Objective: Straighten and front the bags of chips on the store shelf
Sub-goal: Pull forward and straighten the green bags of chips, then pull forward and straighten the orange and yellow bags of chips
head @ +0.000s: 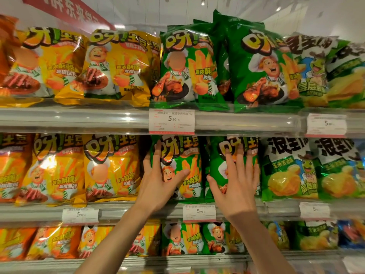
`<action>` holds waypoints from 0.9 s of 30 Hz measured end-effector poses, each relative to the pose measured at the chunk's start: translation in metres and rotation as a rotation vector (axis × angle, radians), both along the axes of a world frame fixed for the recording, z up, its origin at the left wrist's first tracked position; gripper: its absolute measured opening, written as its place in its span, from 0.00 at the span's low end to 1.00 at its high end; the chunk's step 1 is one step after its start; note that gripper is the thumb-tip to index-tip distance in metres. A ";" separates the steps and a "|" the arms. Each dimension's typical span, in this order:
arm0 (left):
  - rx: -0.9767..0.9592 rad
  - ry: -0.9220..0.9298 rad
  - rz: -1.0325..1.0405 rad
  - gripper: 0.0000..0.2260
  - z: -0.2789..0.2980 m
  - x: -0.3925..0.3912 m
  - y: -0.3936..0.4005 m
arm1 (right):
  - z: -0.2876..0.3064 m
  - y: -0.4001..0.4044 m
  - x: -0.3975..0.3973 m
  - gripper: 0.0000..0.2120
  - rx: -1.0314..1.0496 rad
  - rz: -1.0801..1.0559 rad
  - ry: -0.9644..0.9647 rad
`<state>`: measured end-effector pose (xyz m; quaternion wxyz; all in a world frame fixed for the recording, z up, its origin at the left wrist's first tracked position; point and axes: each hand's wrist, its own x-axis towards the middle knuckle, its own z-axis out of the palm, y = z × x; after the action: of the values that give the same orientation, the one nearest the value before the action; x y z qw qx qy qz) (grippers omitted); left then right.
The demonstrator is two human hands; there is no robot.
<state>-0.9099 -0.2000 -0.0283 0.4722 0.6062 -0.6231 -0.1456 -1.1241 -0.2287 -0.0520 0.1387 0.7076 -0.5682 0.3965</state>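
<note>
Two green bags of chips on the middle shelf (122,209) are being worked on. The left bag (184,171) is touched by the left hand (161,179), its fingers straight along the bag's left edge and the thumb spread across the front. The right bag (219,169) is pressed by the right hand (236,181) with flat, spread fingers; nothing is gripped. The step in hand is judged to be squaring these two bags side by side. Next, both would probably need to be drawn forward to the shelf lip, upright and facing out, without crushing the chips.
</note>
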 end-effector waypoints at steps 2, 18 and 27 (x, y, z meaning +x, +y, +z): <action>-0.009 0.041 -0.027 0.42 0.003 0.003 0.005 | 0.002 0.009 0.000 0.31 -0.050 0.070 -0.097; -0.029 0.354 0.021 0.11 -0.032 0.088 0.108 | -0.035 0.089 0.049 0.04 0.473 0.404 -0.589; -0.016 0.421 -0.054 0.08 -0.031 0.186 0.127 | -0.032 0.118 0.149 0.06 0.405 0.387 -0.622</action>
<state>-0.7236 -0.0730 -0.0598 0.5927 0.5417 -0.5279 -0.2768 -0.9751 -0.1105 -0.0842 -0.2584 0.6609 -0.5059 0.4904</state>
